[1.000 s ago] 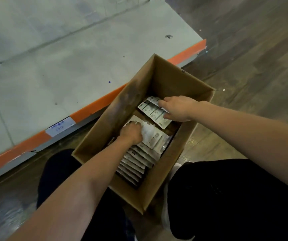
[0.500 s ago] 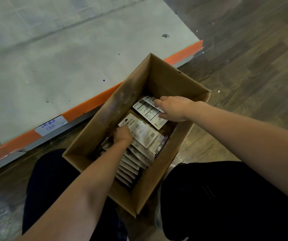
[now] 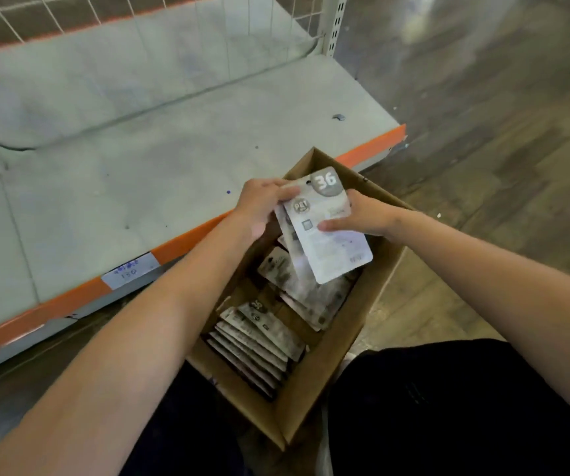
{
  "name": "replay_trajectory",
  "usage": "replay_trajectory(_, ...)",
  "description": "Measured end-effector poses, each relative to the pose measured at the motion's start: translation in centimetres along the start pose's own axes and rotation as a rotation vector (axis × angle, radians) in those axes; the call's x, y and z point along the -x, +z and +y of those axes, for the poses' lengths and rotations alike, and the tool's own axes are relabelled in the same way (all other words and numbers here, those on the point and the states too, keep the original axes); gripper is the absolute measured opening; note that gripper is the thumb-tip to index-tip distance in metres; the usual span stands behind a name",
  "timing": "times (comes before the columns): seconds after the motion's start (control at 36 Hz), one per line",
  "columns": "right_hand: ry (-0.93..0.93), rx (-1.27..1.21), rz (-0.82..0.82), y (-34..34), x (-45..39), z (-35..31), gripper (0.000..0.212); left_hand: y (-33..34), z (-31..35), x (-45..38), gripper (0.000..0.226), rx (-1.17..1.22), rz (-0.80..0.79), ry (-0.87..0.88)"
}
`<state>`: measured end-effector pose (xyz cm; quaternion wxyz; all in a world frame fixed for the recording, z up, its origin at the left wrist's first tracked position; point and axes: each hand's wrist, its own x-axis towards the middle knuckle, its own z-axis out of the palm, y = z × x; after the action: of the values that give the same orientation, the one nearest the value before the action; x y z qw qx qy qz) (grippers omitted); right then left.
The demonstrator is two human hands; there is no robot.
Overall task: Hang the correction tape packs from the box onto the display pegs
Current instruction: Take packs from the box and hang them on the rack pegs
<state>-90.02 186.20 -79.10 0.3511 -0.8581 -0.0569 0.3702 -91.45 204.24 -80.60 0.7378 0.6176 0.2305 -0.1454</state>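
Above the far end of the cardboard box (image 3: 314, 400), a few correction tape packs (image 3: 328, 235) held up, fanned, between both hands. Front pack printed with a large "36" in a grey disc at its top corner, a round "PET" badge just below, a small square mark under that; finer print on the card too blurred to read. Left hand (image 3: 263, 207) curled round the upper left edge of the bundle, fingertips lying on the card face near the hang hole. Right hand (image 3: 362, 218) pinching the right edge, thumb pressed flat on the front, fingers hidden behind. Lower corner of the bundle hanging free, clear of both grips and over the box opening.

Down in the box, more loose packs (image 3: 304, 286) heaped at the far end, and a tidy overlapping row of packs (image 3: 259, 341) along the near left wall, another "36" legible on one. Box standing on the wood-look floor (image 3: 500, 159) between dark-trousered knees, its far corner close to the shelf edge.

Beyond the box, a bare grey shelf base (image 3: 139, 132) with an orange front strip (image 3: 187, 242) and a pale handwritten label (image 3: 129, 271) reading roughly "130". At the rear of the shelf, white wire grid backing (image 3: 208, 25) and a slotted upright post (image 3: 333, 22).
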Motion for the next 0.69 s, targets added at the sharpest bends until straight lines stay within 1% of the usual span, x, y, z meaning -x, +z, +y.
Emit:
replay_trajectory(0.03,-0.029,-0.117,-0.014,-0.2,0.1,-0.2,0.056,-0.1,0.6,0.0,0.007,0.112,-0.006,-0.018)
replay_trajectory(0.06,-0.043,-0.218,-0.037,-0.4,0.5,-0.5,0.045,-0.2,1.0,-0.1,0.008,0.201,-0.002,-0.026)
replay_trajectory(0.11,-0.047,-0.334,-0.040,-0.5,1.1,-1.0,0.039,-0.2,1.6,-0.2,0.007,0.316,0.018,-0.017)
replay_trajectory(0.17,-0.058,-0.386,-0.031,-0.5,1.3,-1.3,0.036,-0.2,1.9,-0.2,0.006,0.361,0.040,0.002)
replay_trajectory(0.22,-0.082,-0.411,-0.021,-0.6,1.5,-2.1,0.035,-0.4,2.0,0.0,0.023,0.382,0.078,0.029)
replay_trajectory(0.28,-0.107,-0.432,0.031,-0.5,1.3,-2.8,0.033,-0.6,2.1,0.2,0.040,0.330,0.106,0.055)
replay_trajectory(0.31,-0.117,-0.446,0.079,-0.6,1.0,-3.2,0.032,-0.7,2.0,0.2,0.047,0.247,0.140,0.057)
replay_trajectory(0.33,-0.124,-0.450,0.131,-0.4,0.8,-3.8,0.030,-0.7,1.9,0.3,0.050,0.123,0.196,0.063)
replay_trajectory(0.39,-0.130,-0.440,0.197,-0.1,0.4,-5.0,0.023,-0.7,1.7,0.9,0.048,-0.116,0.294,0.099)
replay_trajectory(0.42,-0.136,-0.429,0.203,0.2,0.2,-5.7,0.019,-0.6,1.7,1.4,0.049,-0.173,0.278,0.112)
replay_trajectory(0.44,-0.145,-0.414,0.184,0.5,0.3,-6.4,0.014,-0.5,1.8,2.1,0.056,-0.196,0.221,0.104)
replay_trajectory(0.47,-0.147,-0.396,0.147,0.9,0.3,-7.1,0.014,-0.4,1.8,2.6,0.071,-0.186,0.151,0.082)
replay_trajectory(0.53,-0.126,-0.379,0.062,1.7,0.3,-8.3,0.026,-0.7,1.6,3.0,0.102,-0.188,0.045,0.067)
replay_trajectory(0.56,-0.117,-0.372,0.035,2.0,0.3,-8.7,0.032,-1.1,1.8,3.2,0.106,-0.190,-0.001,0.080)
replay_trajectory(0.58,-0.119,-0.371,0.025,2.2,0.3,-9.1,0.038,-1.6,2.1,3.7,0.099,-0.179,-0.043,0.090)
replay_trajectory(0.64,-0.139,-0.372,0.047,2.0,0.2,-9.5,0.048,-2.6,2.8,4.2,0.078,-0.142,-0.113,0.126)
replay_trajectory(0.69,-0.165,-0.317,0.058,1.9,0.2,-9.6,0.050,-3.7,3.3,4.6,0.066,-0.028,-0.144,0.117)
